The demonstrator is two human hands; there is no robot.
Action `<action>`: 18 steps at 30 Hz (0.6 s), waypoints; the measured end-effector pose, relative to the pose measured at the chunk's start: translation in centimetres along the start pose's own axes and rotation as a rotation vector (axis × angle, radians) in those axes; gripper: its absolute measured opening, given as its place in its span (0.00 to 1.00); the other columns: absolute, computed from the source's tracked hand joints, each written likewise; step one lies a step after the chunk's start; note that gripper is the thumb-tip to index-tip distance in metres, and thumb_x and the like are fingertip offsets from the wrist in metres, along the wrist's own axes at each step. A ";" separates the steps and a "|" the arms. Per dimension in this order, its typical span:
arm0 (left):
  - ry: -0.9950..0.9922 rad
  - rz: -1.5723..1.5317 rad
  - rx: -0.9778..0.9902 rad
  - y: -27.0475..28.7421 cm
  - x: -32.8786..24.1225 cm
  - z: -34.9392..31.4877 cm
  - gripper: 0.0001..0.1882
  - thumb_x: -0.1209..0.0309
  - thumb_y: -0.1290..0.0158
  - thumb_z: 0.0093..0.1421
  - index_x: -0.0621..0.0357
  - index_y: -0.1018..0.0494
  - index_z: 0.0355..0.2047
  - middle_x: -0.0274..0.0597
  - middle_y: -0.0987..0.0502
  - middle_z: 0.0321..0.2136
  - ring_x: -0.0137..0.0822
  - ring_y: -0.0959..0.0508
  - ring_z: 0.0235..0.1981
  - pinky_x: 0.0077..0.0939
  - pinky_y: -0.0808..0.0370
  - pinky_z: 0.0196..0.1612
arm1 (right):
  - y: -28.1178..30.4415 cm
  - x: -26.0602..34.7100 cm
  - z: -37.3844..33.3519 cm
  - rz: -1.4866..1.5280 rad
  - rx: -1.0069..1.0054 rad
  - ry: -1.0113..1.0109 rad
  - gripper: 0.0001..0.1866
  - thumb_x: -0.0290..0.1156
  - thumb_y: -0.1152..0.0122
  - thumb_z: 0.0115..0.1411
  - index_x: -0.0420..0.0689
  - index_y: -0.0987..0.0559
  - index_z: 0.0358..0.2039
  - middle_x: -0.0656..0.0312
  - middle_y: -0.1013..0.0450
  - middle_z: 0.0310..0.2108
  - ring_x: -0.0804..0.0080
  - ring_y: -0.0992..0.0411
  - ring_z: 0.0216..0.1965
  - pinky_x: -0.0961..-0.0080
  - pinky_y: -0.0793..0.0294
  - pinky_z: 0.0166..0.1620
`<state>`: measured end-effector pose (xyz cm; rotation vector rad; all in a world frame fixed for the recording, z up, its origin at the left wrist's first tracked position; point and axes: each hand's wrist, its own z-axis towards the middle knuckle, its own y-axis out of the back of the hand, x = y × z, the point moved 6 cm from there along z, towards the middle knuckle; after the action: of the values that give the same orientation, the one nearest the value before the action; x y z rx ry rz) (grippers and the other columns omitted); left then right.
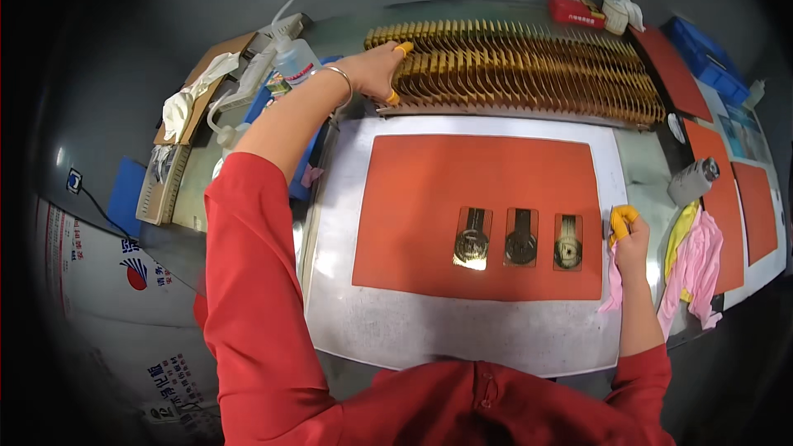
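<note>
The left hand (373,71) is placed at the left end of the rack (520,74), its thumb and finger spread well apart, with yellow cots (404,48) worn on the tips. The rack's end is reached by both tips; whether a plate is pinched between them cannot be told. Rows of thin upright leaves are held in the rack, to the right of this grip.

By the right hand (630,241), set just beyond the mat's right edge, a pink rag (613,287) is held in curled fingers, and its lower end is left hanging below them.

Three plates are laid flat in a row on the orange mat (413,215): the left plate (472,239), the middle plate (520,238) and the right plate (567,242). The right plate is set nearest to the right hand, yet apart from it; all three are well apart from the left hand, below it and to its right. Each is marked with a dark strip above a round shape. To the right of the right hand, a grey bottle (690,183) is stood.
</note>
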<state>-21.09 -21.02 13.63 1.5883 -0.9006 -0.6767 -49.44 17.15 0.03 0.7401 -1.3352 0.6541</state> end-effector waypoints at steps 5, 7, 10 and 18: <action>-0.092 0.032 -0.361 1.8 -2.2 -4.4 0.45 0.60 0.36 0.40 0.72 0.43 0.54 0.61 0.35 0.50 0.52 0.35 0.53 0.35 0.38 0.56 | -0.5 0.4 0.0 -0.058 0.030 -0.011 0.05 0.25 0.46 0.58 0.38 0.25 0.33 0.68 0.31 0.23 0.85 0.37 0.21 0.87 0.40 0.24; -0.074 -0.247 -0.399 0.2 -6.3 -6.8 0.48 0.53 0.35 0.40 0.68 0.43 0.55 0.59 0.36 0.52 0.52 0.36 0.54 0.36 0.38 0.56 | -0.3 0.7 -0.2 -0.019 0.006 -0.036 0.05 0.25 0.46 0.58 0.38 0.25 0.33 0.68 0.31 0.23 0.85 0.37 0.22 0.88 0.40 0.25; -0.229 -0.304 -0.293 -4.7 -15.1 -12.2 0.50 0.50 0.33 0.36 0.66 0.42 0.55 0.57 0.37 0.53 0.51 0.38 0.55 0.39 0.41 0.57 | -0.3 0.5 0.1 0.056 0.037 0.001 0.05 0.25 0.46 0.58 0.38 0.25 0.33 0.69 0.31 0.23 0.85 0.37 0.22 0.88 0.40 0.26; -0.143 -0.468 -0.153 -10.3 -19.7 -13.2 0.49 0.54 0.33 0.36 0.65 0.43 0.54 0.53 0.40 0.47 0.50 0.41 0.52 0.44 0.50 0.57 | -0.3 0.5 -0.1 -0.015 0.043 0.046 0.06 0.25 0.46 0.58 0.37 0.26 0.34 0.68 0.32 0.22 0.84 0.37 0.22 0.87 0.39 0.24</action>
<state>-18.99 3.40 5.44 1.6393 -0.5608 -1.1714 -49.13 17.03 0.48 0.7650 -1.2761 0.6850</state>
